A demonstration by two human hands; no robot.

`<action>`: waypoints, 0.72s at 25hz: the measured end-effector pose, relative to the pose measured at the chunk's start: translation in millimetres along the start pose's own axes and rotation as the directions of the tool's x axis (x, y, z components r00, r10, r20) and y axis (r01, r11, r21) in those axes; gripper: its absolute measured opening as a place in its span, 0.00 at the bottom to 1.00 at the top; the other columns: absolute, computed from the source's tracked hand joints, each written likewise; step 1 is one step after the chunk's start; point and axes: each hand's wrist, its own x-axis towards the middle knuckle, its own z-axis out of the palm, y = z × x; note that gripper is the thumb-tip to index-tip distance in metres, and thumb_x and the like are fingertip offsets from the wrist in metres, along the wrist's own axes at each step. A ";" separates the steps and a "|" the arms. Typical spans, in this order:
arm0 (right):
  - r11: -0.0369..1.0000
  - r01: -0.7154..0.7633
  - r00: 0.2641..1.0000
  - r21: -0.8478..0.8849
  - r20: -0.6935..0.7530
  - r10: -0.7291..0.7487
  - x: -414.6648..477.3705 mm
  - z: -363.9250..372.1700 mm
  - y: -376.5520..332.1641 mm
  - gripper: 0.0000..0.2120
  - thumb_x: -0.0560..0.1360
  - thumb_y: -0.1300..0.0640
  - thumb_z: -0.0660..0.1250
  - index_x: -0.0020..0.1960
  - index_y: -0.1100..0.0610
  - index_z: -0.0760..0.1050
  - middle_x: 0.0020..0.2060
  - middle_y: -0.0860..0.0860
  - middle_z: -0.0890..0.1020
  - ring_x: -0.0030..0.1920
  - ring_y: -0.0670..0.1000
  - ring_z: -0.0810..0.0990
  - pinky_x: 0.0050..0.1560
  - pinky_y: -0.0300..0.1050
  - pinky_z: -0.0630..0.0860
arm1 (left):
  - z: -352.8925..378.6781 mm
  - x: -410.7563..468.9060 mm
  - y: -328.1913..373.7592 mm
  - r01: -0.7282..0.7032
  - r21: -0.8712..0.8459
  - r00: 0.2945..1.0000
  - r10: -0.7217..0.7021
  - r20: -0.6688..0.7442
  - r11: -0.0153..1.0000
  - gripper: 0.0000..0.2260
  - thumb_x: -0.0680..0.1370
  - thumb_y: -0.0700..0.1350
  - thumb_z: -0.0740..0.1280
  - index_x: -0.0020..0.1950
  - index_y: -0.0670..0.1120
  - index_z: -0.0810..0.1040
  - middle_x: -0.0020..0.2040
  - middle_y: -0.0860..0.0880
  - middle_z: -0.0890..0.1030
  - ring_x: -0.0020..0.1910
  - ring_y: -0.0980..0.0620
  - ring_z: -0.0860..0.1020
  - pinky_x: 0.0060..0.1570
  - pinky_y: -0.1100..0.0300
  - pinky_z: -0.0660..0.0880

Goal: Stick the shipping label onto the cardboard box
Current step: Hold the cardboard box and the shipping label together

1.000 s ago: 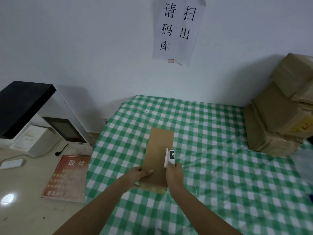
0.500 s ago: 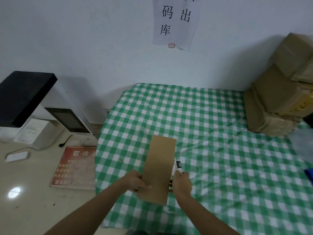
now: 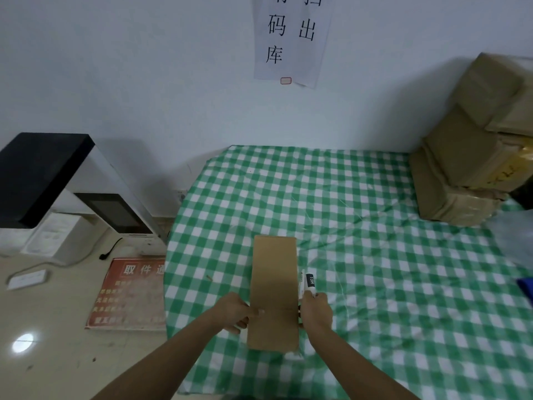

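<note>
Two hands, left hand [image 3: 234, 312] and right hand [image 3: 315, 311], now pinch the cardboard box [image 3: 274, 290] tilted nearer, label [image 3: 308, 282] alongside

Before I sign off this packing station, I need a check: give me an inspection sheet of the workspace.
Surface: table under a green checked cloth, wrinkled.
Job's things: cardboard box, brown face up, no label on it; shipping label at its right edge.
Clutter: stacked cartons at the far right corner.
Grippers: left hand grips the box's left edge; right hand grips the right edge and pinches the label.
Cables: black cable and white power strip on the floor.
Surroundings: scanner kiosk, red floor sign, paper wall notice.
</note>
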 end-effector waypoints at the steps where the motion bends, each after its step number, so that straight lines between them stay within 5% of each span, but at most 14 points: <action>1: 1.000 0.019 1.000 0.000 -0.020 -0.019 1.5 -2.5 -2.9 0.11 0.80 0.53 0.56 0.53 0.61 0.70 0.46 0.56 0.78 0.46 0.58 0.77 0.49 0.50 0.75 | -1.9 -3.4 6.2 0.023 -0.012 1.000 -0.023 0.006 1.000 0.26 0.72 0.56 0.73 0.60 0.37 0.79 0.54 0.42 0.83 0.51 0.48 0.81 0.47 0.56 0.81; 5: 0.979 0.114 0.992 0.169 -0.075 -0.103 4.3 -10.7 -27.8 0.10 0.78 0.55 0.62 0.52 0.62 0.75 0.44 0.56 0.81 0.42 0.55 0.77 0.43 0.48 0.73 | -20.1 -21.6 46.4 -0.056 -0.027 0.992 0.052 -0.117 0.998 0.25 0.75 0.59 0.68 0.64 0.43 0.76 0.58 0.46 0.80 0.57 0.48 0.77 0.52 0.54 0.77; 10: 0.891 0.190 0.957 0.411 0.124 -0.262 -0.9 -22.8 -77.4 0.06 0.76 0.56 0.67 0.48 0.58 0.79 0.45 0.58 0.84 0.43 0.54 0.81 0.47 0.52 0.79 | -43.3 -62.1 129.3 -0.315 -0.246 0.936 0.257 -0.241 0.917 0.21 0.74 0.61 0.67 0.60 0.48 0.79 0.61 0.49 0.81 0.59 0.52 0.78 0.61 0.53 0.74; 14: 0.837 0.276 0.864 0.473 0.259 -0.431 -22.5 -39.5 -125.0 0.05 0.76 0.56 0.68 0.46 0.57 0.79 0.41 0.53 0.82 0.43 0.50 0.80 0.44 0.45 0.76 | -44.9 -80.5 167.7 -0.446 -0.193 0.850 0.346 -0.396 0.874 0.29 0.68 0.64 0.73 0.63 0.50 0.76 0.56 0.55 0.79 0.54 0.56 0.76 0.51 0.60 0.70; 18: 0.807 0.362 0.784 0.466 0.316 -0.534 -40.1 -56.2 -154.8 0.07 0.76 0.55 0.68 0.48 0.58 0.82 0.44 0.52 0.85 0.48 0.49 0.82 0.49 0.46 0.76 | -42.3 -81.2 177.1 -0.598 -0.190 0.730 0.431 -0.531 0.779 0.21 0.66 0.56 0.78 0.53 0.51 0.77 0.47 0.55 0.83 0.47 0.57 0.82 0.45 0.62 0.76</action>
